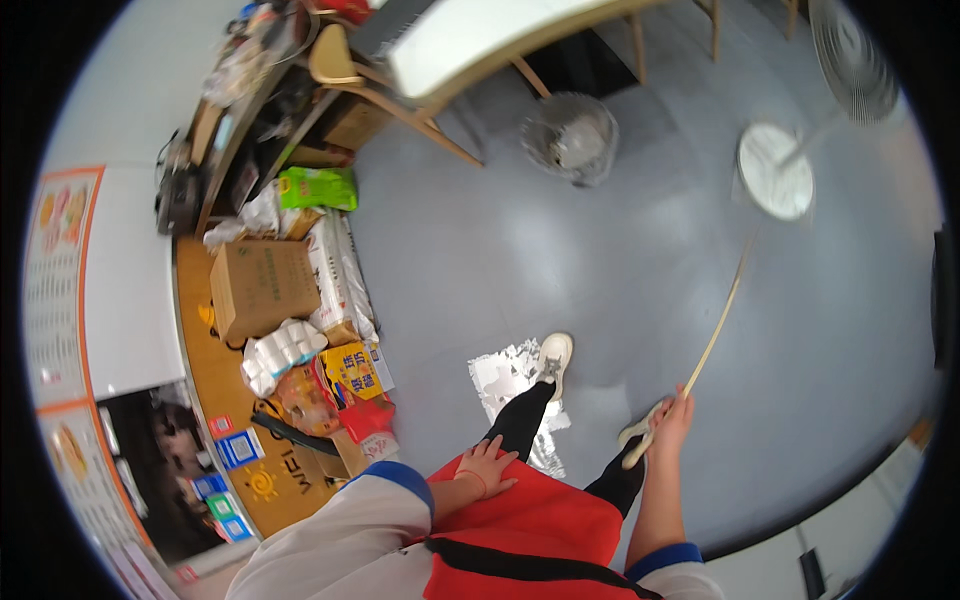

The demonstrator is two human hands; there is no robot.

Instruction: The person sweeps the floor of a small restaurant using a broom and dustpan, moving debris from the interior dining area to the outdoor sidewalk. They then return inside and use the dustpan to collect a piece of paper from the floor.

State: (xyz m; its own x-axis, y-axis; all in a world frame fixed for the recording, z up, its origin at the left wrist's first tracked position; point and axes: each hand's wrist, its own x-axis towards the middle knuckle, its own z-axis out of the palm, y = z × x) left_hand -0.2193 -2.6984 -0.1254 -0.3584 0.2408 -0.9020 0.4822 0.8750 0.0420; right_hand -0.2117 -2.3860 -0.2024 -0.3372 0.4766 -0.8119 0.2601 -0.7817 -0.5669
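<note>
My right hand [673, 424] is closed around a long, thin, pale-yellow stick [718, 330], close to its thicker near end. The stick slants out over the floor, and its far tip blurs near the base of the fan. My left hand [487, 469] lies flat on the red apron [544, 517] with its fingers apart, holding nothing. Below it, one of my shoes [556, 354] stands beside a worn silvery patch [510, 379] on the floor. My other shoe [637, 431] is partly hidden behind my right hand and the stick.
Along the left side lie a cardboard box [266, 285], packs of white rolls [283, 352], a green bag [318, 187] and a yellow package [354, 373]. Ahead stand a lined waste bin [574, 142], a wooden chair [335, 60] and a white table [480, 37]. A pedestal fan [776, 172] is at right.
</note>
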